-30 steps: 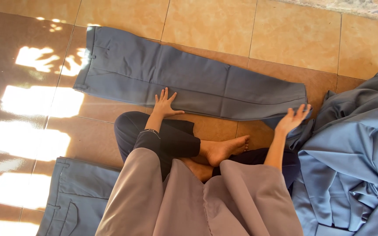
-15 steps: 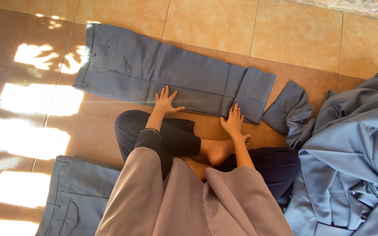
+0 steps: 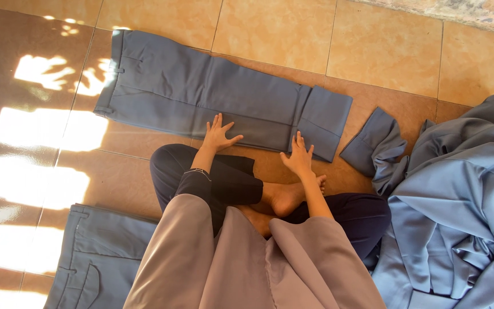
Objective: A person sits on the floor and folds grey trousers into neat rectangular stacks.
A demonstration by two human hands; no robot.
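Grey-blue trousers [image 3: 212,97] lie flat on the tiled floor in front of me, waistband to the left, the leg ends folded back over at the right [image 3: 321,117]. My left hand [image 3: 219,134] rests flat with fingers spread on the near edge of the trousers at their middle. My right hand [image 3: 298,155] presses flat with spread fingers on the near edge next to the folded-over end. Neither hand grips the cloth. I sit cross-legged, a bare foot [image 3: 284,197] below my right hand.
A heap of blue-grey garments [image 3: 458,217] lies at the right, one end [image 3: 373,143] reaching toward the trousers. Another pair of grey trousers [image 3: 95,257] lies at the lower left. Sunlight patches fall on the brown tiles [image 3: 35,131] at left.
My right hand carried the leg ends from the far right over to the left, folding them back onto the trousers, and now rests beside the fold. My left hand stayed put.
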